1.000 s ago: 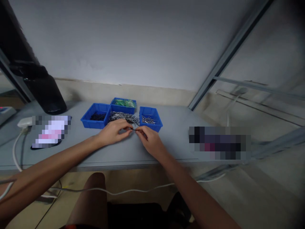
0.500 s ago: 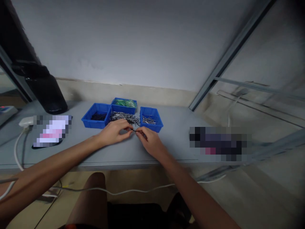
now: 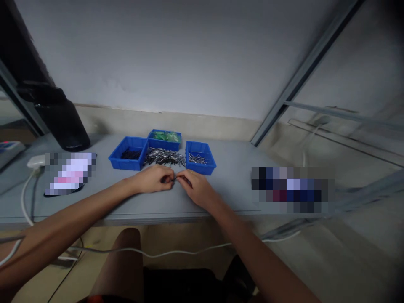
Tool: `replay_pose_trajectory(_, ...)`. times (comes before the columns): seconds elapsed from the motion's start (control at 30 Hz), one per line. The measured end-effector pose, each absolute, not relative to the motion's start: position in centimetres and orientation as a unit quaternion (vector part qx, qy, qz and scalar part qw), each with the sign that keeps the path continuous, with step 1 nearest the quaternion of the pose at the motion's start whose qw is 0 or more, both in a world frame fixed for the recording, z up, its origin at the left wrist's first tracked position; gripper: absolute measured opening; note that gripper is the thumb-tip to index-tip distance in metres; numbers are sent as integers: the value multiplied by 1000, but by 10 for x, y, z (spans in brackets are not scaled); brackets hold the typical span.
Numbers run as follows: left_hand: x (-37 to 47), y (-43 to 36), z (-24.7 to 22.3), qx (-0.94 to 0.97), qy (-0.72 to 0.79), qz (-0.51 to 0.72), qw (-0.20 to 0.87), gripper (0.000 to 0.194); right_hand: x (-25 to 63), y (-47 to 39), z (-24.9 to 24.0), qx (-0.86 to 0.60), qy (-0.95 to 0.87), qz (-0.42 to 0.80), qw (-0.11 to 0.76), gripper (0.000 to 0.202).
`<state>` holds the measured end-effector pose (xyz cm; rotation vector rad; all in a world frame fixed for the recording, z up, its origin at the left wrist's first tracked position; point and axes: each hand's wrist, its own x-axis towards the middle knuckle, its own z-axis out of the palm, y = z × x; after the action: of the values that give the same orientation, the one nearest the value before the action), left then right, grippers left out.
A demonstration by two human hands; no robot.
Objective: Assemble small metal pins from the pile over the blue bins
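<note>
My left hand point(image 3: 155, 178) and my right hand point(image 3: 195, 185) are closed in pinches, fingertips almost meeting above the grey shelf. What lies between the fingertips is too small to name. Just beyond them is a loose pile of thin metal pieces point(image 3: 164, 156), silvery with darker ones at the front. A blue bin point(image 3: 126, 164) with dark pieces stands left of the pile. Behind it, another blue bin point(image 3: 164, 145) holds green and clear items. To the right, a third blue bin point(image 3: 202, 169) contains silvery pins.
A black bottle point(image 3: 63, 122) stands at the back left, near a blurred-out phone point(image 3: 69, 173) and a white plug point(image 3: 36, 161). Another blurred-out object point(image 3: 285, 189) lies at the right. A white cable point(image 3: 158, 255) hangs below the shelf point(image 3: 233, 189).
My left hand's fingers have curled in more tightly, and its wrist has turned slightly. My right fingertips have shifted a little left and down. The bins and pile stay put.
</note>
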<state>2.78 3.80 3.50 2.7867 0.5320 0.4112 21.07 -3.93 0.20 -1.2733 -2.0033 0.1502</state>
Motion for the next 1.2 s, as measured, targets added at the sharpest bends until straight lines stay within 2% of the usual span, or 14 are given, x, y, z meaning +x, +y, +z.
replay_pose_trajectory(0.33,24,46,39,961,188,165,117,9,200,-29,19,-547,-750,92,360,12)
replay_pose_trajectory(0.7,21,47,40,936,171,294,90,16,202,-26,3,-523,-715,170,431,11)
replay_pose_trajectory(0.87,24,39,41,931,140,316,121,18,200,-28,3,-515,-716,192,430,9)
replay_pose_trajectory(1.03,26,34,46,904,201,322,197,12,201,-29,3,-530,-686,192,460,11)
replay_pose_trajectory(1.2,26,37,41,921,195,295,163,10,200,-36,8,-520,-666,216,490,17)
